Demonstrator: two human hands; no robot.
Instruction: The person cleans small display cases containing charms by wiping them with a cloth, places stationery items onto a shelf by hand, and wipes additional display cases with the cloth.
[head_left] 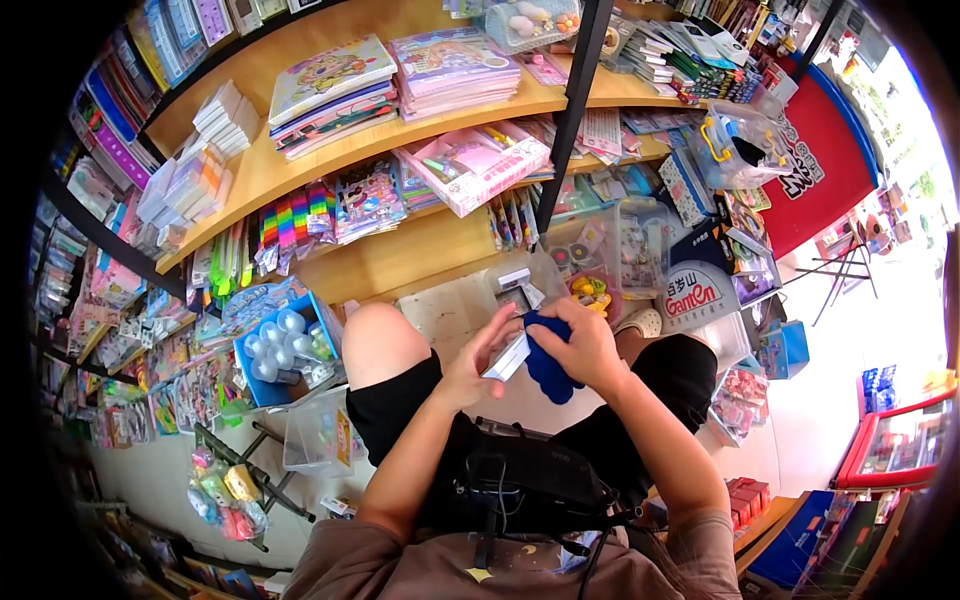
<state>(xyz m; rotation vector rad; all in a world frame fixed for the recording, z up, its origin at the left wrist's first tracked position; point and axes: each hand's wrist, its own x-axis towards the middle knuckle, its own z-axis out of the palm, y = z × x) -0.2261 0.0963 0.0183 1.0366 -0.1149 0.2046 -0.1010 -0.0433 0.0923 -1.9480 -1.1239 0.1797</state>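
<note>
My left hand [474, 362] holds a small white box [508, 358], its thumb and fingers along the sides. My right hand [584, 346] is closed on a dark blue cloth [550, 368], bunched up with a bumpy lower edge. Cloth and box are side by side in front of my lap, and the cloth seems to touch the box. Just beyond my hands, a clear bin [540, 275] on the floor has small white boxes in it.
A wooden shelf [330, 150] with stacked books and a pink box [475, 165] stands ahead. To my left are a blue bin [275, 392] of clear balls and a clear tub [318, 435]. A round GanTen sign [697, 297] and plastic containers stand to the right.
</note>
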